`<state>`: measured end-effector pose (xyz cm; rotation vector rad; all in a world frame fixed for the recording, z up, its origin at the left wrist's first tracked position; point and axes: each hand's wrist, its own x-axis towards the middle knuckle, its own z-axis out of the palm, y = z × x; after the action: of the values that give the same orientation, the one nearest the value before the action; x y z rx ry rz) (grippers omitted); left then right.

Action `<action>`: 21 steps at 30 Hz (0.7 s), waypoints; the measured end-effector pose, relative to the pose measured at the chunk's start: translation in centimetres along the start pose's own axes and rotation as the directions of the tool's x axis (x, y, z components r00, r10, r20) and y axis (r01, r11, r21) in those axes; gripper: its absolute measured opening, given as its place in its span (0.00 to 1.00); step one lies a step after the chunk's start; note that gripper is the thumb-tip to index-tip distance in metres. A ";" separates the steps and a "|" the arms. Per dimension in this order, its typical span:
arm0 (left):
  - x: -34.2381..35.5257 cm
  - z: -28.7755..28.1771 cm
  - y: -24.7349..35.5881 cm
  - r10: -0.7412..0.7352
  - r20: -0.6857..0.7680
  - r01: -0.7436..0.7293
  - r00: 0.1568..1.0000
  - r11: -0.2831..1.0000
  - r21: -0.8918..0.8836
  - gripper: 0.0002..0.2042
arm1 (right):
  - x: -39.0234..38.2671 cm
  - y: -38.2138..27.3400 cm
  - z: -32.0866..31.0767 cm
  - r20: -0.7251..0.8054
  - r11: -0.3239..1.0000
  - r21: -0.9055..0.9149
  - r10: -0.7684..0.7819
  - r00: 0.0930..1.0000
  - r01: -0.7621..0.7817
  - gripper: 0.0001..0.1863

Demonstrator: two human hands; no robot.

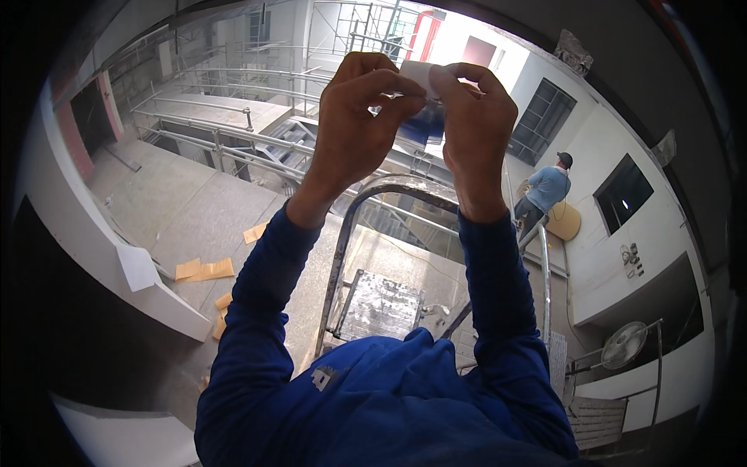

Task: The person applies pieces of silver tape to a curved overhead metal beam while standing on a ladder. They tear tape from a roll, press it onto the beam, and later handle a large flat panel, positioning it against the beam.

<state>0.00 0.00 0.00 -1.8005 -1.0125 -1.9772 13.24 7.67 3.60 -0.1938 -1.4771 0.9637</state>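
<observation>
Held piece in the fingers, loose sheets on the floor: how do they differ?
Colour: the held piece is white; the loose sheets are orange.
Support: the held piece is pinched up by the left hand and right hand; the loose sheets lie on the floor.
Spread: the held piece is in one spot; the loose sheets are scattered.

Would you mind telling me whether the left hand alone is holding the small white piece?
No, the left hand and right hand both hold the white piece.
</observation>
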 end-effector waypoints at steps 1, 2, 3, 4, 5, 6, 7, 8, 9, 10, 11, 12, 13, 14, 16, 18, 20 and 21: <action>0.0 0.0 0.1 0.004 -0.004 -0.004 1.000 1.000 0.001 0.05 | 0.0 0.2 0.1 -0.001 1.000 -0.008 -0.019 1.000 0.019 0.12; 0.1 0.0 0.1 -0.005 -0.004 0.005 1.000 1.000 -0.004 0.05 | 0.0 0.4 0.1 -0.004 0.999 -0.006 -0.033 0.999 0.033 0.11; 0.1 0.4 0.1 0.017 -0.009 -0.017 1.000 0.999 0.028 0.05 | 0.2 0.6 -0.3 -0.009 0.998 -0.044 -0.040 0.999 0.039 0.11; -0.1 0.3 0.3 0.020 -0.002 -0.020 1.000 0.998 0.059 0.04 | -0.1 0.8 -0.3 -0.019 0.997 -0.067 -0.033 0.999 0.032 0.11; 0.0 0.4 0.3 0.036 -0.006 -0.035 0.999 0.995 0.091 0.04 | 0.1 0.8 -0.4 -0.013 0.996 -0.070 -0.046 0.999 0.045 0.12; 0.2 0.5 0.4 0.058 -0.012 -0.057 0.998 0.994 0.096 0.04 | 0.4 0.7 -0.4 -0.011 0.996 -0.081 -0.024 1.000 0.023 0.12; 0.3 0.6 0.5 0.078 -0.017 -0.076 0.997 0.992 0.103 0.03 | 0.5 0.6 -0.5 -0.001 0.997 -0.071 -0.005 1.000 0.004 0.12; 0.4 0.5 0.6 0.096 -0.021 -0.093 0.995 0.989 0.112 0.03 | 0.5 0.5 -0.4 0.009 0.999 -0.051 0.019 1.000 -0.019 0.12; 0.5 0.5 0.7 0.102 -0.015 -0.100 0.995 0.989 0.111 0.03 | 0.6 0.5 -0.2 0.007 0.999 -0.038 0.032 0.999 -0.032 0.12; 0.7 0.4 0.8 0.106 -0.010 -0.104 0.994 0.988 0.110 0.03 | 0.6 0.4 -0.1 0.006 0.999 -0.016 0.049 0.999 -0.049 0.12; 0.8 0.3 0.9 0.100 0.001 -0.099 0.995 0.990 0.104 0.03 | 0.7 0.3 0.0 0.005 0.998 0.005 0.066 0.998 -0.066 0.12; 0.9 0.4 1.0 0.096 -0.007 -0.095 0.995 0.990 0.106 0.02 | 0.7 0.2 0.2 -0.003 0.994 0.050 0.100 0.995 -0.099 0.12; 1.0 0.3 1.0 0.128 -0.010 -0.126 0.992 0.985 0.122 0.02 | 0.9 0.2 0.2 0.014 0.990 0.083 0.116 0.993 -0.117 0.12; 1.3 0.1 1.0 0.150 -0.010 -0.147 0.989 0.980 0.133 0.02 | 1.0 0.1 0.3 0.031 0.984 0.115 0.133 0.991 -0.136 0.12; 1.7 -0.3 0.9 0.225 0.000 -0.220 0.974 0.955 0.197 0.02 | 1.2 -0.1 0.3 0.066 0.966 0.174 0.183 0.981 -0.192 0.12; 2.5 -0.8 0.8 0.337 0.025 -0.329 0.941 0.897 0.296 0.03 | 1.4 -0.3 0.3 0.106 0.939 0.225 0.243 0.964 -0.261 0.12; 3.0 -1.2 0.9 0.239 -0.013 -0.233 0.971 0.954 0.189 0.03 | 1.5 -0.2 0.6 0.142 0.880 0.336 0.306 0.941 -0.336 0.13; 3.3 -1.5 0.8 0.185 -0.031 -0.180 0.982 0.975 0.130 0.03 | 1.7 -0.1 0.7 0.189 0.838 0.406 0.312 0.931 -0.363 0.13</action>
<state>-1.20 -0.74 3.40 -1.7099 -0.9027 -1.7924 12.35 8.39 5.02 -0.0716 -1.3119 1.5954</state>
